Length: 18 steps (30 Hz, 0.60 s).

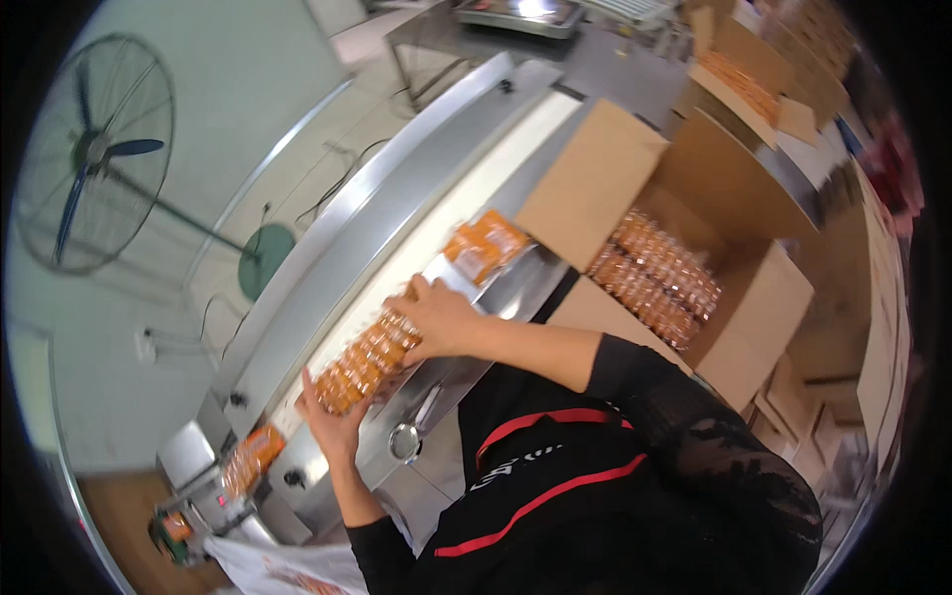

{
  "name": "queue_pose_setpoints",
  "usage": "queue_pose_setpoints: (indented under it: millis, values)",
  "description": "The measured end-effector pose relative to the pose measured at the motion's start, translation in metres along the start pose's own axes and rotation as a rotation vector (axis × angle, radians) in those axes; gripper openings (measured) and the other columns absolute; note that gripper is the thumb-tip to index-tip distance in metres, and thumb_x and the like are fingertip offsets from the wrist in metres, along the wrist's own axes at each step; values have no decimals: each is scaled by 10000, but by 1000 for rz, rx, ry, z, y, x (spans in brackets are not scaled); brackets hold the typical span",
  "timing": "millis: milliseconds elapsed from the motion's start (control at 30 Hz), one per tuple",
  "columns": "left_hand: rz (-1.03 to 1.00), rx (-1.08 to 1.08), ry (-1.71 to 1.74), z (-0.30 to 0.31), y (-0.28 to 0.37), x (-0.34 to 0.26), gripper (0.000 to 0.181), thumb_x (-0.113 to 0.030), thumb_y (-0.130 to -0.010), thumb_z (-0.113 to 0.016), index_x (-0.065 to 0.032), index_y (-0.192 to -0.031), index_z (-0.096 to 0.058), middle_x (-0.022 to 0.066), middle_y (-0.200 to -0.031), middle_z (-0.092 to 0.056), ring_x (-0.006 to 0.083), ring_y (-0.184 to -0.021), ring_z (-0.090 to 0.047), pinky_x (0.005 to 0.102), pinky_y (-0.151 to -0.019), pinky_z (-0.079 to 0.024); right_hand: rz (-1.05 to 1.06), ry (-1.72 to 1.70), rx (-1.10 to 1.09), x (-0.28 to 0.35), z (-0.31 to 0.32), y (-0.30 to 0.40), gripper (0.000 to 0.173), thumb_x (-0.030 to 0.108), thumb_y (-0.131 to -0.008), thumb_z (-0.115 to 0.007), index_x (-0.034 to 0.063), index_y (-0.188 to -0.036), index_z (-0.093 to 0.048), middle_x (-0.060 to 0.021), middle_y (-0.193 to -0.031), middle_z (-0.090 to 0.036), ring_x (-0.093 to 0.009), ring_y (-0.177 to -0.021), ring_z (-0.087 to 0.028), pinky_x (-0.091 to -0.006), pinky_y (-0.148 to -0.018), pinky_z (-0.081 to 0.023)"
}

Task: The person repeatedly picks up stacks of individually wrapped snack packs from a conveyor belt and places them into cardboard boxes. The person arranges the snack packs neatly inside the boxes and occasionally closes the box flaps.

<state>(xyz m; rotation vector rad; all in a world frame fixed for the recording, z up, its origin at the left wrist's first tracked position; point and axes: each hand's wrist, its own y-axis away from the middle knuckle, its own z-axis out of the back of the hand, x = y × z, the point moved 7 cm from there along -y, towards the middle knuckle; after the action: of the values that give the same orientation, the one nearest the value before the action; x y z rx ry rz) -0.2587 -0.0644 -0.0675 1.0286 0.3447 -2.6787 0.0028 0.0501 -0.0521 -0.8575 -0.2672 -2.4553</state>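
Note:
A row of orange-brown packets in clear wrap (370,358) is held between my two hands above the white conveyor belt (476,175). My left hand (335,420) presses on its lower left end. Around the upper right end, my right hand (439,316) has its fingers spread over the wrap. More orange packets (487,242) lie just beyond my right hand, at the belt's near side. To the right, an open cardboard box (751,312) contains rows of similar wrapped packets (658,279).
An orange packet (253,457) lies at the belt's lower left end, near a metal machine (197,454). A round metal-rimmed object (405,442) sits by the near edge. Another box (744,85) with orange contents stands at the upper right. A pedestal fan (93,149) stands left.

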Motion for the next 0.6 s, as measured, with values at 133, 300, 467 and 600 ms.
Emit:
queue_pose_setpoints:
  millis: [133,300,467,600]
  values:
    - [-189,-50,12,-2,-5,-61,1146,-79,-578,-941,-123,-1580,-386,168,-1379,-413,333,-1289,-492,429,-1086,-447,-12,-81,-325,-13,33,56,833,424,-668,-905,240,-1396,-543,-206,-1217,-458,-452,-1108,-549,-527,-889,-550]
    - [-661,1,184,-36,-5,-202,1119,-148,-542,-975,-135,-1534,-458,194,-1492,-358,375,-1366,-433,452,-1095,-432,-71,115,-875,-44,122,205,899,390,-642,-954,206,-1417,-538,-267,-1467,-383,-465,-1309,-474,-538,-1044,-465]
    - [-1162,273,342,-153,19,-381,1094,-349,-579,-1001,-137,-1507,-462,213,-1492,-328,416,-1397,-379,514,-1104,-426,-272,372,-1291,-106,182,356,920,196,-608,-926,111,-1424,-509,-271,-1480,-375,-442,-1351,-433,-524,-1080,-440]
    - [-1235,586,506,-257,41,-460,1096,-377,-612,-985,-140,-1518,-415,246,-1501,-276,449,-1417,-323,533,-1139,-392,-441,416,-1407,-156,197,426,917,126,-639,-907,118,-1448,-475,-268,-1486,-369,-422,-1376,-424,-504,-1095,-441]
